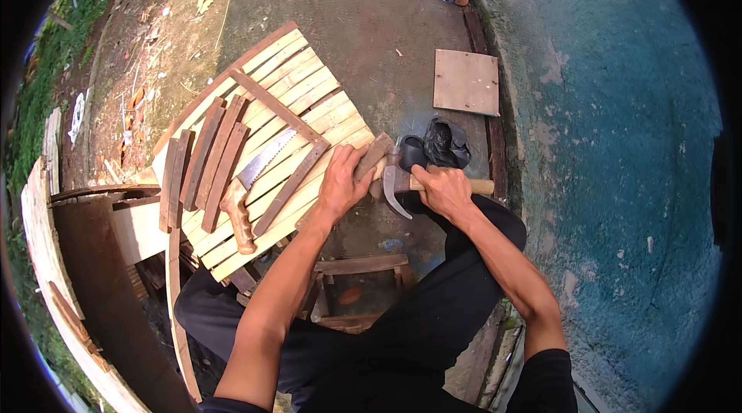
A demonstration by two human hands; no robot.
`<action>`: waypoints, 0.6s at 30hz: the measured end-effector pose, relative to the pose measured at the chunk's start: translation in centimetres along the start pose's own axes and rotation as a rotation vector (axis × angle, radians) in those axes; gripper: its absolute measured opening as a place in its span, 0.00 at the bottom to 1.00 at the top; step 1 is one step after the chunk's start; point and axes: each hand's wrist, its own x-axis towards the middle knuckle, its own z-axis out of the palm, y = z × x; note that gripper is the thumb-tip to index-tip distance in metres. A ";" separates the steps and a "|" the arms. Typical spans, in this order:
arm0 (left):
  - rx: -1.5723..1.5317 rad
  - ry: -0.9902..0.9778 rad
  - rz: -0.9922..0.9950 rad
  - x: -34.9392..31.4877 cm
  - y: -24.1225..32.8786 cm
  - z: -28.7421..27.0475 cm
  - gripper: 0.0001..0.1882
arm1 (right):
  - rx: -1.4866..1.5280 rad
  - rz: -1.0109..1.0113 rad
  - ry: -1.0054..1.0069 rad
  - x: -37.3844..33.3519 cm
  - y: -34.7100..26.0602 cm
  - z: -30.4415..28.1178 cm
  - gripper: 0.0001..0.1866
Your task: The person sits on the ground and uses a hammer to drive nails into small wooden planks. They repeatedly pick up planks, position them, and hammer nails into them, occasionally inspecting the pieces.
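Judging this a hammering step, I have the left hand (pixel 345 181) curled around a wooden strip (pixel 376 153) by the slatted panel (pixel 352 124), the right hand (pixel 446 192) gripping the hammer (pixel 392 179) just beside it, so the next move calls for firm bracing.

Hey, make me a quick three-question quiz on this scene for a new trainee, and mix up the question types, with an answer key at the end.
1. What do the left hand and the right hand each hold?
2. True or false: the saw lies underneath the slatted wooden top.
3. The wall on the person's right is mostly: A) red, B) blue-green, C) yellow.

Key:
1. Left, a piece of wood; right, a hammer.
2. False; it lies on top of the slats.
3. B
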 end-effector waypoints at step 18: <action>0.228 -0.471 -0.127 0.1 0.9 -4.3 0.22 | 1.165 0.714 -0.013 1.8 -6.0 -7.0 0.06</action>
